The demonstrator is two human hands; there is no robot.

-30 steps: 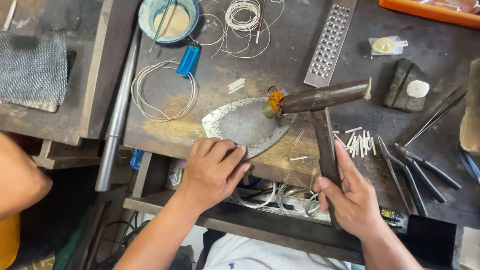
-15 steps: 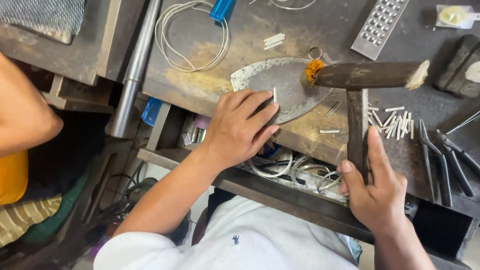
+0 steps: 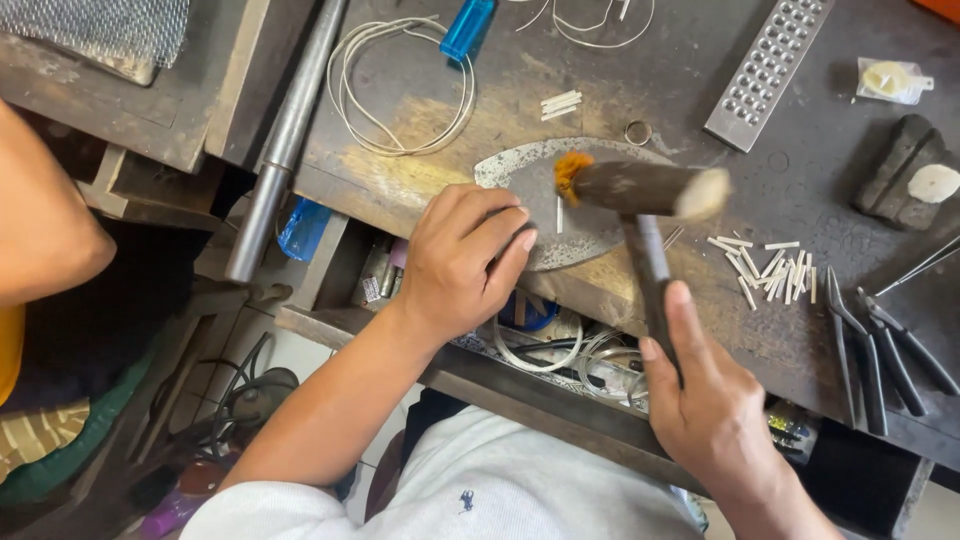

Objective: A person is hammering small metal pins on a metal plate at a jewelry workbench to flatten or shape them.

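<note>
Gripping hammer (image 3: 640,190) handle, right hand (image 3: 715,400) clamped shut; left hand (image 3: 465,255) fingertips pin thin strip (image 3: 558,213) on steel plate (image 3: 520,170). Off-line blow likely lands on fingers.

Dark scarred workbench (image 3: 640,90) — bearing steel plate (image 3: 520,170), wire coil (image 3: 400,95), pliers (image 3: 880,350), wire bits (image 3: 770,265).

Mallet (image 3: 640,190) head now lower over the steel plate (image 3: 560,215), blurred mid-swing.
</note>
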